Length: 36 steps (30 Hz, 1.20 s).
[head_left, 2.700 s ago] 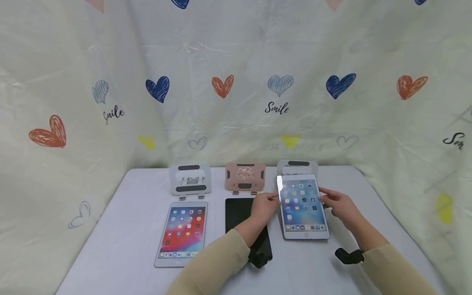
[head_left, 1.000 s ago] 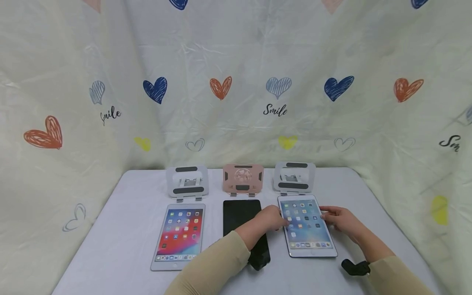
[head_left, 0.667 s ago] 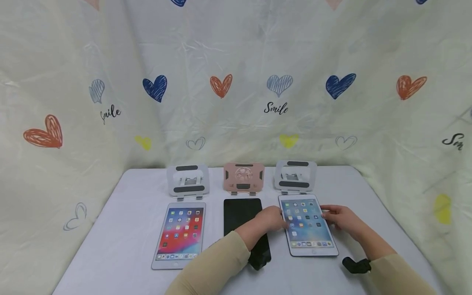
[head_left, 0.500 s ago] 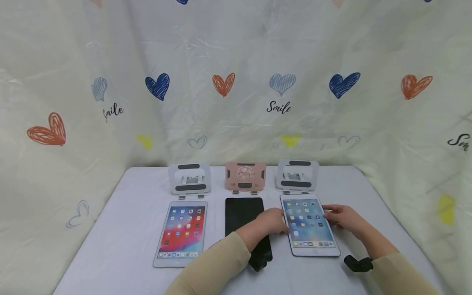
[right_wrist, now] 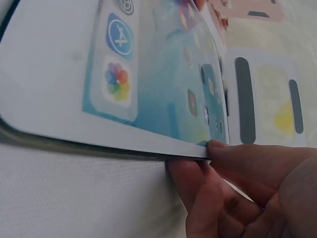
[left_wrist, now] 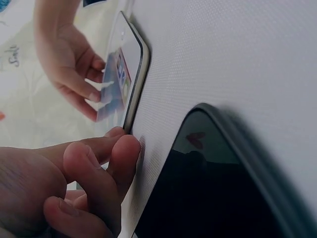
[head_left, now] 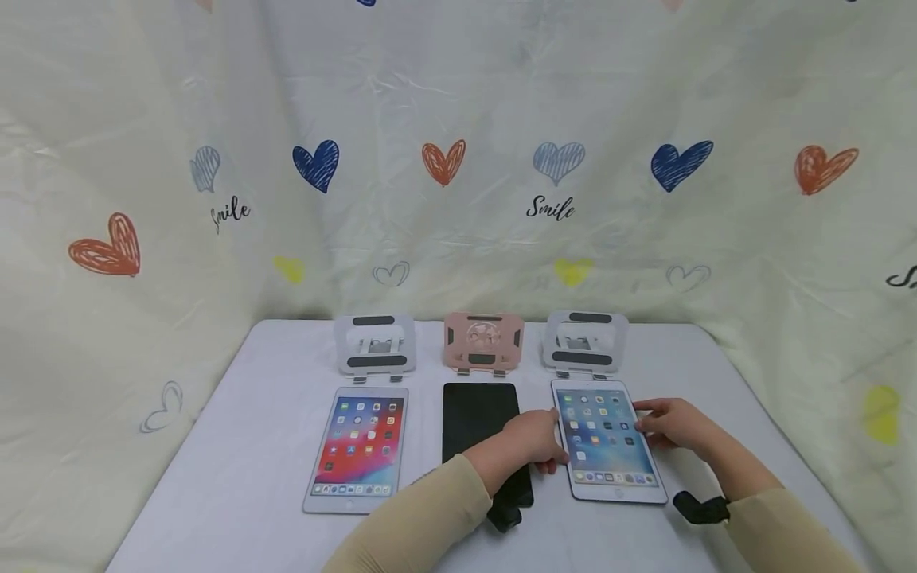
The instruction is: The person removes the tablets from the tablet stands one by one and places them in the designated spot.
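A white tablet with a blue home screen lies face up on the right of the table. At its left edge is my left hand, its fingertips by the rim and its fingers loosely bent in the left wrist view. My right hand pinches the right edge. In the right wrist view the thumb meets the rim, with other fingers lower against the side. Partly under my left forearm lies a black tablet, screen dark. Farther left lies another white tablet with a red and blue screen.
Behind the tablets stand a left grey stand, a pink stand and a right grey stand. They are on the white-covered table. A curtain printed with hearts hangs behind.
The right white tablet was raised in front of its stand; it has come down toward me onto the table. Lately my left fingers have loosened at its edge. The head view shifted slightly.
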### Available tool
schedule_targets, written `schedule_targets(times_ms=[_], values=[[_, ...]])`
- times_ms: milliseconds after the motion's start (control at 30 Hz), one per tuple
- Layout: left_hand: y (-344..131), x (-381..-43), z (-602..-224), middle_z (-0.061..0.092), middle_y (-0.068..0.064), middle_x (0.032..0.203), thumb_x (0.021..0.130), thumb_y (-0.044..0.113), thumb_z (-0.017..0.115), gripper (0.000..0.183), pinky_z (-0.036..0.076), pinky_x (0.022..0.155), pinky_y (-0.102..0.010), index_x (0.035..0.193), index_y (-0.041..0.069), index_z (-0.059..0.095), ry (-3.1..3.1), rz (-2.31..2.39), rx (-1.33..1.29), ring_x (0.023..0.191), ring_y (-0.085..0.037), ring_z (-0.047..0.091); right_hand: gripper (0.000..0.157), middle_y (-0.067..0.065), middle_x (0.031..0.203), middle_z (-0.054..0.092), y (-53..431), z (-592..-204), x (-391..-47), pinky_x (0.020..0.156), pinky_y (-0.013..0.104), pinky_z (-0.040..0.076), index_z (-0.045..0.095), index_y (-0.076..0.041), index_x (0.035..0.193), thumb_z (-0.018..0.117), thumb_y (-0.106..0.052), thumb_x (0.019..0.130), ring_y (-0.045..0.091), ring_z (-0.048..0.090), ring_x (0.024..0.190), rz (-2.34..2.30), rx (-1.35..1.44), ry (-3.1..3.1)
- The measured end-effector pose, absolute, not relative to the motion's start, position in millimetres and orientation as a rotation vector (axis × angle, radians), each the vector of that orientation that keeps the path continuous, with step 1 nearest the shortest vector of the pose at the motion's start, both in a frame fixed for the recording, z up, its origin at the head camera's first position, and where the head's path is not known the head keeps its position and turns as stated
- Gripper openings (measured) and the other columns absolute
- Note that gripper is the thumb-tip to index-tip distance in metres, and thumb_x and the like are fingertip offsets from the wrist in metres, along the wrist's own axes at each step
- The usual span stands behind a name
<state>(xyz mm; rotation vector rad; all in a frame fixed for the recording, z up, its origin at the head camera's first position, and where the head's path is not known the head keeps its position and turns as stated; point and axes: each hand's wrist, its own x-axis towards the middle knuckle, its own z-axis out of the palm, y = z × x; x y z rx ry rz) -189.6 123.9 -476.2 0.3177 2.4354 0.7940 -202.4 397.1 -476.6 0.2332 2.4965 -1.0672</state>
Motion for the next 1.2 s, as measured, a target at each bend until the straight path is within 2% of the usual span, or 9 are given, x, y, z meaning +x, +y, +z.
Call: schedule_targets(times_ms=[467,1200], values=[[124.2,-189.9,-480.3,0.064,0.0,0.058,0.085,0.03,0.079,0.079,0.043,0.06,-0.025,0.153,0.024,0.039,2.466,0.745,0.345,0.046,-0.015,0.059,0.054,0.01,0.089,0.064,391.7,-475.9,-202.0,0.065,0.033,0.053,0.05,0.01,0.137,0.068,-0.015,0.092,0.02,0.06,0.071,-0.98,0.203,2.544],[127.2,-183.0,-479.1,0.064,0.002,0.059,0.085,0.037,0.079,0.078,0.04,0.059,-0.026,0.152,0.029,0.04,2.517,0.684,0.33,0.048,-0.013,0.06,0.056,0.016,0.092,0.062,394.6,-480.2,-206.9,0.064,0.033,0.055,0.05,0.008,0.138,0.07,-0.011,0.089,0.023,0.061,0.07,-0.967,0.305,2.515]])
